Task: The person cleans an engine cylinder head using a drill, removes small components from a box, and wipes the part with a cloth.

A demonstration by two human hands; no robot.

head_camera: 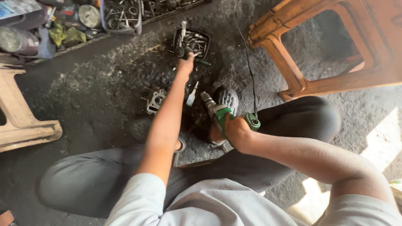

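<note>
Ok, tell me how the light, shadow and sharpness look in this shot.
Head view: dim, even shade over the dark floor; a blown-out sun patch at lower right; the left hand reaching to the black tray looks slightly motion-blurred; the right hand on the green drill is sharper.

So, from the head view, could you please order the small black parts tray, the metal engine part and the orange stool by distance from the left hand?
1. Small black parts tray: just beyond left hand.
2. Metal engine part: on the ground, nearer the person.
3. Orange stool: far to the right.

free: bare floor [96, 96] left of arm | blocked: parts tray [191, 42] ahead, orange stool [293, 79] right
</note>
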